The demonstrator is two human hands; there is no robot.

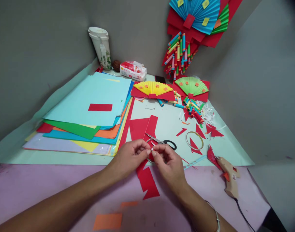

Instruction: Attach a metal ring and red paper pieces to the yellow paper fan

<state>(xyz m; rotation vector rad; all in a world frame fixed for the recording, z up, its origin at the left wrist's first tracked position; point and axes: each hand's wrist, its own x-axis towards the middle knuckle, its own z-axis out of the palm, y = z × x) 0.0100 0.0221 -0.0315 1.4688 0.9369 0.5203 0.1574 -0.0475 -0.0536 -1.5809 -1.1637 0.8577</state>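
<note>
My left hand (pixel 135 156) and my right hand (pixel 168 162) meet at the front edge of the pale green sheet. Thumb and forefinger of each pinch a small white-and-red piece (pixel 151 149) between them; its exact kind is too small to tell. Just behind the fingers lie scissors (pixel 165 141) with black handles, blades pointing left. A ring-shaped roll (pixel 149 140) shows partly behind my hands. Under and around them are red paper pieces (pixel 149 183), including a long strip (pixel 152 125) reaching away from me.
Stacked coloured paper (pixel 89 93) fills the left. Yellow (pixel 153 88) and green (pixel 191 86) paper fans stand behind. At right are a tape roll (pixel 194 140), red scraps (pixel 214 130) and a corded glue gun (pixel 229 177). A cup (pixel 101 48) and tissue pack (pixel 133 71) stand at back.
</note>
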